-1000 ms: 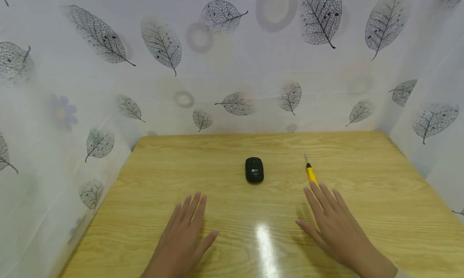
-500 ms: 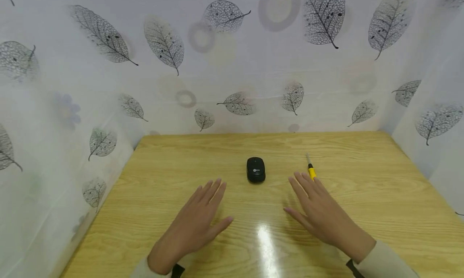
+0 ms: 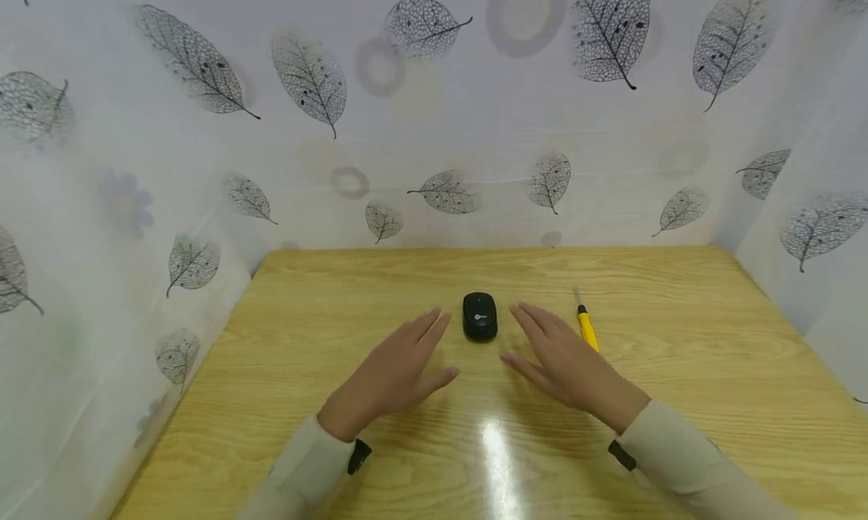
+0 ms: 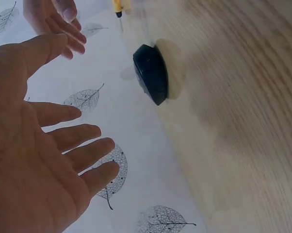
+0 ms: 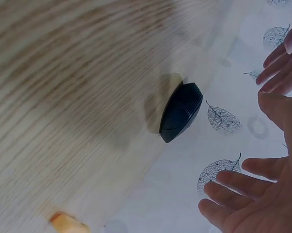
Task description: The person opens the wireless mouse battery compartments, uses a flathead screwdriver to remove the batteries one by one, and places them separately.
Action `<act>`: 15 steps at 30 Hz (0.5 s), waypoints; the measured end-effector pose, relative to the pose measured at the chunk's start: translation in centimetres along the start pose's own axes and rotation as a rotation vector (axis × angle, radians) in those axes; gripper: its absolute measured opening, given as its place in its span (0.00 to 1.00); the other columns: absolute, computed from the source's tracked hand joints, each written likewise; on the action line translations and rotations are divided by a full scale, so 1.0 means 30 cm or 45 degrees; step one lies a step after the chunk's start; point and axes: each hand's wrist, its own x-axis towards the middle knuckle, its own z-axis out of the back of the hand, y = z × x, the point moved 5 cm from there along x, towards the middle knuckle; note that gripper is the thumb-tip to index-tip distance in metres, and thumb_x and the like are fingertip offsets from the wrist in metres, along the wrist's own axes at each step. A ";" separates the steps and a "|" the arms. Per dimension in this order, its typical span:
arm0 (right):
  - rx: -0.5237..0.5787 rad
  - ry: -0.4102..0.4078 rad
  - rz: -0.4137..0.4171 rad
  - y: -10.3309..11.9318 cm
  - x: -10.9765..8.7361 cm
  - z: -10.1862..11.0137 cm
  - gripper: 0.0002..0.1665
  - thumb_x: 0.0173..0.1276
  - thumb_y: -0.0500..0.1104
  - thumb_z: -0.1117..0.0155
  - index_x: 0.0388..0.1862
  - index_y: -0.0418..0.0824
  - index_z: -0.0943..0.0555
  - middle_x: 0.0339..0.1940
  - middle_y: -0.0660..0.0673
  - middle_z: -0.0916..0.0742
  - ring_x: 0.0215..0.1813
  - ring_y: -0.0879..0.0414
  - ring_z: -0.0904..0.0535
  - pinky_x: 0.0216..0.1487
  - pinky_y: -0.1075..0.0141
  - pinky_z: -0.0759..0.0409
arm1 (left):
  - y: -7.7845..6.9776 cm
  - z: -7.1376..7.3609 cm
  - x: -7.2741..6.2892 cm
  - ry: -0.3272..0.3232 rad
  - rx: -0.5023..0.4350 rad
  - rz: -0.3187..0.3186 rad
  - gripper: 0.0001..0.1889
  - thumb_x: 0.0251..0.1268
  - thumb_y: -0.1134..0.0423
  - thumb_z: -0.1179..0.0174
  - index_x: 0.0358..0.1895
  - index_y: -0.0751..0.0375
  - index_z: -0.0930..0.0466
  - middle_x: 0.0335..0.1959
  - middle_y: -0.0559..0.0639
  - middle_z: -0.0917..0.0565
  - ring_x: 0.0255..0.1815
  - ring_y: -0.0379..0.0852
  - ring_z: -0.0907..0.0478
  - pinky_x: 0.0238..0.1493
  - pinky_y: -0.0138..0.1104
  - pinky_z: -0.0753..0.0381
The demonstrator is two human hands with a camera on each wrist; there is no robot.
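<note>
A black computer mouse [image 3: 479, 316] lies on the wooden table between my two hands. To its left is my left hand [image 3: 393, 369], fingers extended and thumb apart, holding nothing. My right hand [image 3: 566, 362] mirrors it on the other side, its fingers also extended and its palm bare. Neither hand touches the mouse in the head view. Both wrist views show the mouse [image 4: 152, 74] from the side, past the relaxed fingers. A screwdriver [image 3: 587, 330] with a yellow handle and a thin metal shaft lies just beyond my right hand.
The wood-grain table [image 3: 325, 294] has a bright light reflection near its front middle. A pale sheet [image 3: 461, 113] printed with leaves hangs behind the table and along both sides.
Both hands have moved forward and inward, closing in on the mouse from either side. The screwdriver's handle, partly covered by the right hand before, now shows more fully. The mouse stays in place.
</note>
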 end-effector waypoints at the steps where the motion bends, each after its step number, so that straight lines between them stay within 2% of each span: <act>1: 0.013 0.009 -0.009 -0.003 0.010 -0.006 0.44 0.72 0.53 0.33 0.74 0.28 0.36 0.70 0.28 0.27 0.69 0.34 0.29 0.68 0.42 0.27 | 0.005 -0.003 0.012 0.005 -0.004 0.004 0.40 0.75 0.45 0.43 0.78 0.68 0.44 0.77 0.67 0.40 0.76 0.62 0.38 0.74 0.53 0.34; 6: 0.062 0.065 -0.056 -0.017 0.058 -0.041 0.43 0.74 0.54 0.35 0.76 0.30 0.37 0.70 0.29 0.26 0.68 0.34 0.27 0.67 0.42 0.25 | 0.032 -0.022 0.074 0.055 -0.034 0.051 0.41 0.75 0.44 0.43 0.79 0.66 0.44 0.78 0.65 0.41 0.75 0.60 0.37 0.73 0.50 0.31; 15: 0.093 0.077 -0.067 -0.054 0.122 -0.085 0.44 0.70 0.51 0.29 0.74 0.28 0.36 0.63 0.27 0.22 0.61 0.34 0.23 0.61 0.43 0.20 | 0.068 -0.065 0.162 0.118 -0.084 0.106 0.40 0.74 0.47 0.40 0.80 0.63 0.44 0.78 0.64 0.39 0.75 0.58 0.36 0.73 0.48 0.31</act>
